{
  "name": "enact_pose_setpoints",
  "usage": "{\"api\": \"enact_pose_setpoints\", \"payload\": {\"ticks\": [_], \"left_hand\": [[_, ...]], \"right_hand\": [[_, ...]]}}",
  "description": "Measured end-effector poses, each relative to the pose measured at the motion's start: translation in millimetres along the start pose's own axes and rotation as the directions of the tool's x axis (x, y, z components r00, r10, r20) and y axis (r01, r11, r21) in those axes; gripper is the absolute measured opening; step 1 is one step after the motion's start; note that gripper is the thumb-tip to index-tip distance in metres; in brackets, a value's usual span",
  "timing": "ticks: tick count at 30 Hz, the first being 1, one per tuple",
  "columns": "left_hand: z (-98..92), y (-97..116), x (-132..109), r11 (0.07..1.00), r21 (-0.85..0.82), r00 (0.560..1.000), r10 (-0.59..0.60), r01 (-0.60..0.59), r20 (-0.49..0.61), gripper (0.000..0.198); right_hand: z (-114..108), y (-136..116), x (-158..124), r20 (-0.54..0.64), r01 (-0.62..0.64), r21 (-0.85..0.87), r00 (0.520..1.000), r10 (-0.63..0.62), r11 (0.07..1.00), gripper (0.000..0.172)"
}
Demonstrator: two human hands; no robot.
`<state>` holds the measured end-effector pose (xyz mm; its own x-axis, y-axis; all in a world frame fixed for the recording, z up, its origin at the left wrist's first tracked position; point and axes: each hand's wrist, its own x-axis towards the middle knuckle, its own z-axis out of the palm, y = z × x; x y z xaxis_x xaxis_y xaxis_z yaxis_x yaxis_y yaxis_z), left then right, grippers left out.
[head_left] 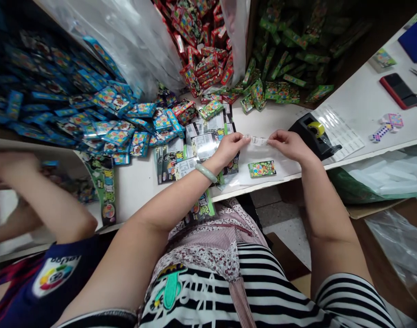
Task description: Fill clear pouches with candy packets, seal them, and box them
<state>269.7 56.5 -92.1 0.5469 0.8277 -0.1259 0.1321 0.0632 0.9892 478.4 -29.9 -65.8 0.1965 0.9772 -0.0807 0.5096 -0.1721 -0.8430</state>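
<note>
Between my two hands stretches a short clear strip [258, 140] with small printed marks. My left hand [229, 149], wearing a pale green bangle [205, 173] on the wrist, pinches its left end. The right end is pinched by the fingers of my right hand [287, 144]. Just below the strip, a small green printed box [262, 169] lies flat on the white table [133, 191]. Under and beside my left hand are several overlapping flat printed packets [172, 157], some with barcodes. A black tape dispenser [311, 132] with a yellow core stands right of my right hand.
Piles of blue boxes [114, 132], red boxes [208, 64] and green boxes [258, 93] line the back. A sheet of small labels [347, 134], a red-edged phone [399, 91] and a dotted toy [386, 127] lie right. A co-worker's arm [51, 200] works at left.
</note>
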Motion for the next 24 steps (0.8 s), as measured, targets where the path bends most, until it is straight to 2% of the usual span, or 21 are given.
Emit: {"api": "enact_pose_setpoints", "payload": {"ticks": [4, 7, 10, 12, 14, 17, 20, 24], "left_hand": [[1.3, 1, 0, 0.998, -0.054, 0.999, 0.029, -0.028, 0.024, 0.017], [1.1, 0, 1, 0.998, -0.068, 1.000, 0.009, -0.009, 0.003, 0.017], [0.1, -2, 2, 0.996, -0.088, 1.000, -0.002, 0.000, -0.015, 0.012], [0.3, -2, 3, 0.995, -0.096, 1.000, -0.006, 0.005, -0.008, 0.012], [2.1, -1, 3, 0.996, -0.091, 1.000, -0.011, 0.012, 0.011, 0.014], [5.9, 2, 2, 0.998, -0.069, 1.000, -0.002, 0.004, 0.021, 0.019], [5.8, 5, 0, 0.999, -0.046, 0.999, 0.007, -0.005, 0.038, 0.021], [-1.1, 8, -5, 0.998, -0.056, 0.992, 0.010, -0.003, 0.127, 0.021]], "right_hand": [[1, 5, 2, 0.010, -0.022, 0.031, 1.000, 0.021, 0.999, 0.025], [1, 11, 3, 0.003, -0.017, 0.076, 1.000, 0.016, 0.997, 0.024], [-2, 14, 0, -0.022, 0.014, 0.094, 1.000, -0.012, 0.995, 0.030], [-4, 11, -3, -0.079, 0.062, 0.037, 0.995, -0.059, 0.997, 0.030], [-2, 2, -5, -0.141, 0.157, -0.063, 0.976, -0.165, 0.986, 0.024], [8, -15, -3, -0.144, 0.300, -0.188, 0.933, -0.328, 0.935, 0.017], [23, -29, 4, -0.096, 0.317, -0.283, 0.930, -0.356, 0.905, 0.014], [35, -32, 10, -0.081, 0.293, -0.367, 0.935, -0.344, 0.883, 0.009]]}}
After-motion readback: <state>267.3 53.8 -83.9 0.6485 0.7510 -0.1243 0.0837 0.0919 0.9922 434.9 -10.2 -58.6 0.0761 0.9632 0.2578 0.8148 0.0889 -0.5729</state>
